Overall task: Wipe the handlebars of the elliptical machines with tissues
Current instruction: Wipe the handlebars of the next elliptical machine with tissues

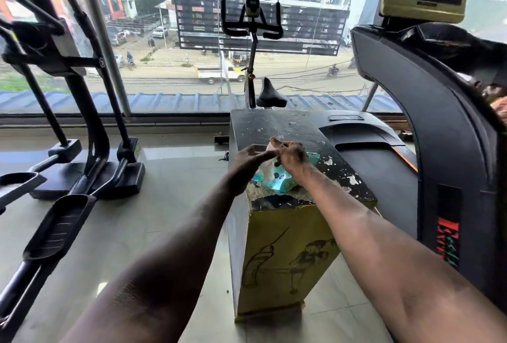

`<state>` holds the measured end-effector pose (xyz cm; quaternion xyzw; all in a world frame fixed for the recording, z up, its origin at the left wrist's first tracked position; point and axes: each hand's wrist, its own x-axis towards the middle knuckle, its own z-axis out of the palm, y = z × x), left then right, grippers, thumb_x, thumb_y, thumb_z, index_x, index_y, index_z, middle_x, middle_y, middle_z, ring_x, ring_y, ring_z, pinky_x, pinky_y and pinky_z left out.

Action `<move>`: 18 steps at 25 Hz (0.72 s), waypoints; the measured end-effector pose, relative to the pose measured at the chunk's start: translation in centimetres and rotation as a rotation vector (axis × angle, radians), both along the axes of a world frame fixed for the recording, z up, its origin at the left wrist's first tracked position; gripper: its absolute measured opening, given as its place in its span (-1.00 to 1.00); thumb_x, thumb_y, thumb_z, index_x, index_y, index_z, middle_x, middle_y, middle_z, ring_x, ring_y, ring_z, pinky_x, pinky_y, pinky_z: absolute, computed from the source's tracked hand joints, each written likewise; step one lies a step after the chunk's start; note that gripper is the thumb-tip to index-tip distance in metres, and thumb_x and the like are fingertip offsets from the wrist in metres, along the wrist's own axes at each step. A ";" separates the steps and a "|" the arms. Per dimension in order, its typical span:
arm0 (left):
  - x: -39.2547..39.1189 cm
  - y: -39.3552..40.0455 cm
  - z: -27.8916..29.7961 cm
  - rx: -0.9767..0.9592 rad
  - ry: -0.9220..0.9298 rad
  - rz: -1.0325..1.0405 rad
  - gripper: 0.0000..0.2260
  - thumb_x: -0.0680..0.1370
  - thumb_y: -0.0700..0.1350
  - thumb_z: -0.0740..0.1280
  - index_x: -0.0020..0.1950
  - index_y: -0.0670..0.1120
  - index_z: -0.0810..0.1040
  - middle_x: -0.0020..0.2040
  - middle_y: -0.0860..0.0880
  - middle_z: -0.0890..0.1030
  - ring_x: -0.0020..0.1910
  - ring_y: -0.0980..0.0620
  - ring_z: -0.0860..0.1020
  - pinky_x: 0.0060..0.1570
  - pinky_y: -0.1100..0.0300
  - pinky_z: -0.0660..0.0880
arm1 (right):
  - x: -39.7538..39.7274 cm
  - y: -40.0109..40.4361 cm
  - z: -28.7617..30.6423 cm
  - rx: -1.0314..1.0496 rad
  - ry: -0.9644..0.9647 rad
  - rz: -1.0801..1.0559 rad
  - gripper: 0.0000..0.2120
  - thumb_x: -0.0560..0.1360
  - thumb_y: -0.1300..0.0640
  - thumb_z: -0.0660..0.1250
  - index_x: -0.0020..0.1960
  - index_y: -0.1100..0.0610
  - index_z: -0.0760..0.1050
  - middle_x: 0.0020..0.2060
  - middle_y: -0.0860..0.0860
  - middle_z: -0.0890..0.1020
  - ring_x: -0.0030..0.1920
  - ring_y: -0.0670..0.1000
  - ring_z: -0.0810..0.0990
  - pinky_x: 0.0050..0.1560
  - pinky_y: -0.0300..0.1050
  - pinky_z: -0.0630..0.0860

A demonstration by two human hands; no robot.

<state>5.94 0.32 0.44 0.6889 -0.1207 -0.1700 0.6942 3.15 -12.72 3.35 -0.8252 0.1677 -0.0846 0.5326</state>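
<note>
A teal and white tissue packet [274, 178] lies on top of a worn black and yellow wooden box [285, 249] in the middle of the view. My right hand [292, 157] pinches a pale tissue [270, 147] sticking up from the packet. My left hand [251, 157] reaches in from the left, fingertips touching the same tissue beside the right hand. Much of the packet is hidden under both hands. An elliptical machine [82, 112] with black handlebars and pedals stands at the left.
A treadmill [428, 134] with its console stands at the right, close to the box. A spin bike [253, 40] stands behind the box by the big window. Pale tiled floor [175, 178] lies between the elliptical and the box.
</note>
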 end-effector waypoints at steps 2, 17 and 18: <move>-2.0 1.3 0.6 -0.013 -0.005 0.041 -0.83 0.50 -0.09 0.43 0.02 -0.14 0.62 -0.16 -0.03 0.68 -0.24 0.07 0.61 -0.29 0.27 0.50 | -1.1 0.7 0.4 0.042 0.043 0.048 -0.55 0.56 -0.13 0.26 -0.33 0.20 0.41 -0.44 0.08 0.49 -0.47 -0.02 0.35 -0.57 -0.34 0.31; -25.6 18.8 -1.8 0.053 0.136 0.593 -0.78 0.42 -0.18 0.45 0.05 -0.10 0.57 -0.22 -0.03 0.60 -0.32 0.02 0.54 -0.44 0.29 0.40 | -16.2 18.6 -4.8 0.251 0.034 0.625 -0.85 0.48 0.14 0.40 -0.11 0.24 0.59 -0.26 0.02 0.60 -0.24 -0.02 0.53 -0.20 -0.22 0.47; -28.1 21.1 -1.2 0.012 0.141 0.683 -0.83 0.46 -0.24 0.41 0.05 -0.13 0.58 -0.21 -0.04 0.61 -0.30 0.04 0.55 -0.44 0.32 0.42 | -17.7 21.2 -4.7 0.266 0.083 0.717 -0.77 0.43 0.09 0.46 -0.08 0.27 0.59 -0.23 0.05 0.60 -0.21 0.03 0.53 -0.16 -0.13 0.47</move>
